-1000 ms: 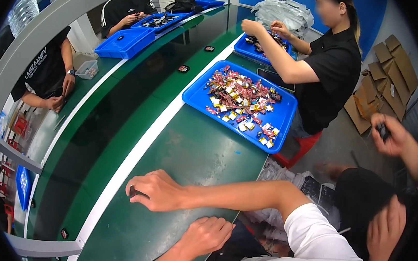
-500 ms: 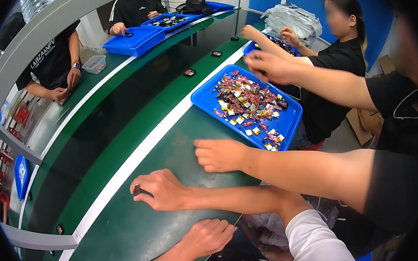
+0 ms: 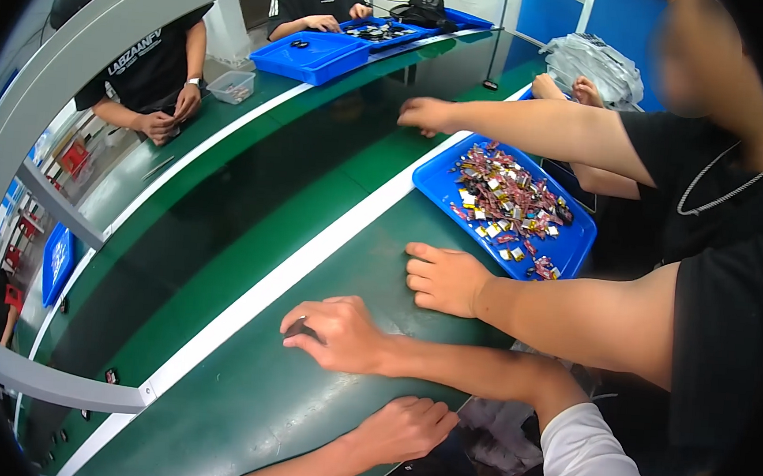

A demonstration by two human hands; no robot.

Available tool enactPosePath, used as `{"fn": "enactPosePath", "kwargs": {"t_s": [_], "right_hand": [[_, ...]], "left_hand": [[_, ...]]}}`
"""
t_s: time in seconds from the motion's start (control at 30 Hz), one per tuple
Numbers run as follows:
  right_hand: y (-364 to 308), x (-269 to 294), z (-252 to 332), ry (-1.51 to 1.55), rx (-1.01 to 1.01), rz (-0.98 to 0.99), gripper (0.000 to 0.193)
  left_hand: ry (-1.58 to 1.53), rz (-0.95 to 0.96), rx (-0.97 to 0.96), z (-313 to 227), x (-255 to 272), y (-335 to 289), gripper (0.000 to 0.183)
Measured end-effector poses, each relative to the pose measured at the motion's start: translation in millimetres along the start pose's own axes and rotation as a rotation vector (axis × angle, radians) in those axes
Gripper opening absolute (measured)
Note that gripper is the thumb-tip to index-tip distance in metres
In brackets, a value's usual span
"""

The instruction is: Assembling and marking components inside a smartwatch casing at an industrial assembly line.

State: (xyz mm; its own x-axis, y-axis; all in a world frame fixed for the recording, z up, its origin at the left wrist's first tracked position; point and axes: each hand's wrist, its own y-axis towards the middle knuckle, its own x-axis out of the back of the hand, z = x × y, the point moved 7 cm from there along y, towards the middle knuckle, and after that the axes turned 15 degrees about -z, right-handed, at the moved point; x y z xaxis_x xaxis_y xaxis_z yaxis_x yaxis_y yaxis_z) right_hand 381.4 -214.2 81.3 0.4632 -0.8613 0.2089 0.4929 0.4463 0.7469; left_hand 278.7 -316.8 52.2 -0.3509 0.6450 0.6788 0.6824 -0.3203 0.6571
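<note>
The worry I see from here starts at my right hand [image 3: 339, 332]: its fingers lie bent over a small dark piece [image 3: 297, 328] on the green tabletop [image 3: 237, 405], right beside the white stripe [image 3: 309, 264]. The piece is mostly covered, so I cannot tell whether it is pinched or only pressed flat; if only pressed, it could slide out from under the fingertips and across the stripe onto the darker lane.

My left hand [image 3: 403, 430] rests nearer me, loosely curled, knuckles up, holding nothing; it is near the tabletop's edge and apart from the right hand.

Crowding is the second risk. A co-worker's hand [image 3: 445, 280] sits closed on the tabletop just beside my right hand, and a bump seems likely if either shifts. That person's other hand [image 3: 426, 113] reaches out past the blue tray [image 3: 439, 176] of small mixed pieces, whose near corner could be knocked.
</note>
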Motion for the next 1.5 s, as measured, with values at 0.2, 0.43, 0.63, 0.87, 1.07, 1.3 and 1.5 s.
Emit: {"fn": "enactPosePath", "kwargs": {"t_s": [0.2, 0.43, 0.63, 0.87, 1.07, 1.3, 1.5], "right_hand": [[0.4, -1.4, 1.7, 0.004, -0.060, 0.073, 0.014], [-0.6, -2.4, 0.6, 0.003, -0.066, 0.073, 0.013], [-0.6, -2.4, 1.2, 0.007, -0.067, 0.075, 0.012], [0.1, -2.8, 2.0, 0.006, -0.006, 0.031, 0.014], [-0.9, -2.2, 1.2, 0.004, -0.005, 0.036, 0.015], [-0.5, -2.9, 0.2, 0.006, -0.001, 0.037, 0.014], [0.1, -3.6, -0.1, 0.004, -0.019, 0.040, 0.013]], "left_hand": [[0.019, 0.026, -0.027, -0.8, -3.7, -3.0, 0.014], [0.020, 0.030, -0.021, 1.1, -6.0, -4.6, 0.013], [0.031, 0.036, -0.032, 0.6, -6.2, -4.8, 0.014], [0.011, 0.007, -0.008, 1.7, -4.7, -4.3, 0.023], [0.008, -0.005, -0.018, 1.7, -3.3, -1.7, 0.026], [0.026, 0.035, -0.027, 2.0, -6.0, -4.3, 0.018], [0.037, 0.053, -0.036, 1.8, -5.7, -4.8, 0.014]]}}
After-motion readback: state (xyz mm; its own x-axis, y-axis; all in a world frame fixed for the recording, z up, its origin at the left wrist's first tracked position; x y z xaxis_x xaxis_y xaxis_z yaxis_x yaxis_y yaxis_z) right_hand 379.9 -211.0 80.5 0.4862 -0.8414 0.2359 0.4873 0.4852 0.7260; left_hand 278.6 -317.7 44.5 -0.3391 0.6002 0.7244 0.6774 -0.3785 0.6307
